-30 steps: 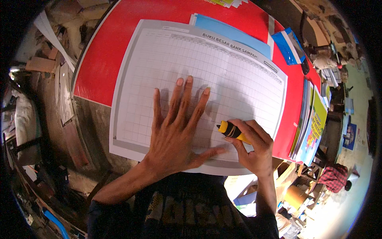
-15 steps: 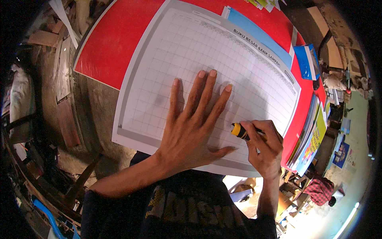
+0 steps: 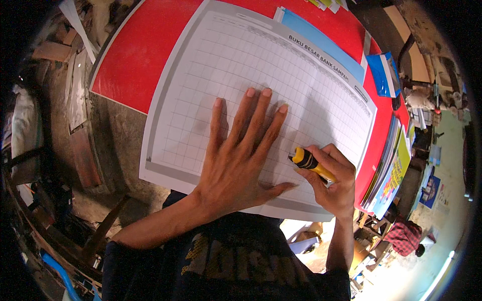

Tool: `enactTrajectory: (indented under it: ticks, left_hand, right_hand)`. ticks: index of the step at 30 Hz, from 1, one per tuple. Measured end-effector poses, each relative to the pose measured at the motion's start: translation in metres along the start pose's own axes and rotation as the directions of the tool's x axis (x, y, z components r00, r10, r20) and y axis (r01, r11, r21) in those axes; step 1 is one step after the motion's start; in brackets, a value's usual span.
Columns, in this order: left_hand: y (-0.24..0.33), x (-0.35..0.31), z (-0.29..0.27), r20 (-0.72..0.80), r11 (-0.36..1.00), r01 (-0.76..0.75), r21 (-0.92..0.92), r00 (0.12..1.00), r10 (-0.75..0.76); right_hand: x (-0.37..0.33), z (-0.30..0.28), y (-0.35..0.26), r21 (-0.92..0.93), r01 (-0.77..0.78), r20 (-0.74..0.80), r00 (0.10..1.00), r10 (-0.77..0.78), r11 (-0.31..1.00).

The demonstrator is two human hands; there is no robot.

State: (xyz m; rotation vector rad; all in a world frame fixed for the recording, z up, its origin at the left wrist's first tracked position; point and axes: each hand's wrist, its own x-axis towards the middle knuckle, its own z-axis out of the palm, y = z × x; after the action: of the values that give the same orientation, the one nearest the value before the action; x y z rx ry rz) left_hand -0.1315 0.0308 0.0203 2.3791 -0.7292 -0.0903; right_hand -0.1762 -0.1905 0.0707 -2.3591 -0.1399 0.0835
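Observation:
My left hand (image 3: 238, 150) lies flat, fingers spread, on a large printed sheet (image 3: 211, 65) with a ruled grid and a grey border. To its right, my right hand (image 3: 334, 178) is closed around a yellow-and-black hand tool (image 3: 314, 163), shaped like a utility knife. The tool's black-tipped end points left, over the lower right of the grid. I cannot make out a blade, and part of the handle is hidden by the fingers. The sheet's near edge reaches toward my body.
Under the sheet is a red tabletop (image 3: 143, 47). A blue sheet (image 3: 321, 37) peeks out beyond its far edge. At the right are a blue-and-white packet (image 3: 382, 75) and a stack of booklets (image 3: 394, 173). A person in a red checked shirt (image 3: 403, 238) is farther off at lower right.
My right hand has turned the tool so that more of its yellow body shows. My left hand stays flat on the sheet. The whole view has shifted slightly.

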Motion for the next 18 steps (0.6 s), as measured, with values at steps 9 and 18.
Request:
enactTrajectory:
  ticks: [9,18]
  left_hand:
    - [0.000,-0.001,0.000,0.016,1.000,0.004,0.021,1.000,-0.005]
    - [0.001,-0.001,0.001,0.008,1.000,0.002,0.021,1.000,-0.002]
  right_hand:
    - [0.007,-0.003,0.004,0.065,-0.015,0.032,0.999,0.013,0.998]
    - [-0.004,0.006,0.007,0.136,-0.101,-0.084,0.990,0.113,0.986]
